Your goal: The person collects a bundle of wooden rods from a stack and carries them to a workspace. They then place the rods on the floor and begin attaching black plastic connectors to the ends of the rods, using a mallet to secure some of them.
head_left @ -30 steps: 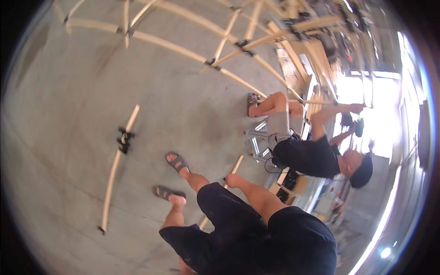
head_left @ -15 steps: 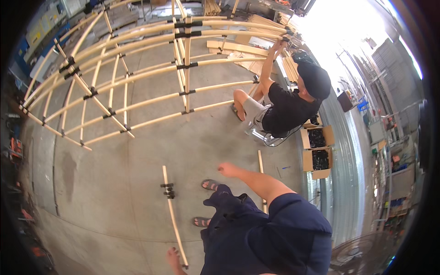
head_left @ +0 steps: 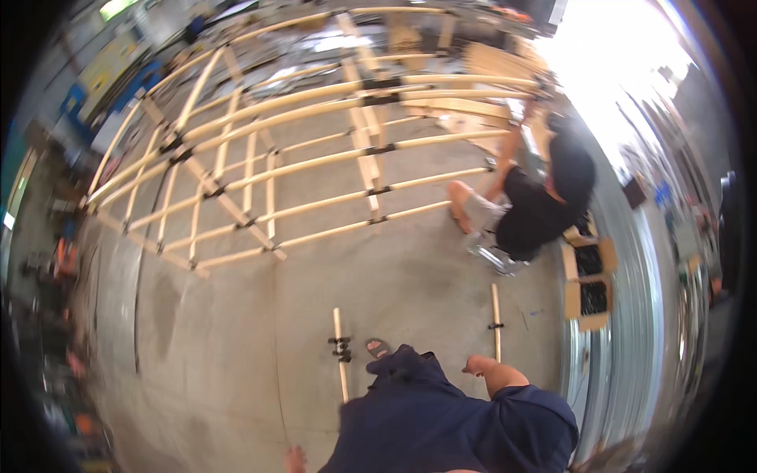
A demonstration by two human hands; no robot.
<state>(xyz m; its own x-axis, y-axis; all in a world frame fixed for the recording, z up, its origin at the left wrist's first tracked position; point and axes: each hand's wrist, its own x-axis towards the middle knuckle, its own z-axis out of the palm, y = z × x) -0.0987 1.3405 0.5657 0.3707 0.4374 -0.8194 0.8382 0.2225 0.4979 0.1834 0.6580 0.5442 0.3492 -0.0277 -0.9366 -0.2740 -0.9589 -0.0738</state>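
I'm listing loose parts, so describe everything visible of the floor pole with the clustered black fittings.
The pole is slim and pale tan, apparently wood. Black fittings jut out on both sides. It lies on the floor, left of the person's sandalled foot; dark blue clothing hides its near end. Neither the left hand nor the right hand touches the part in view.

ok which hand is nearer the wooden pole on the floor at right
Right: the right hand shows just left of that pole; the left hand is well away, lower left.
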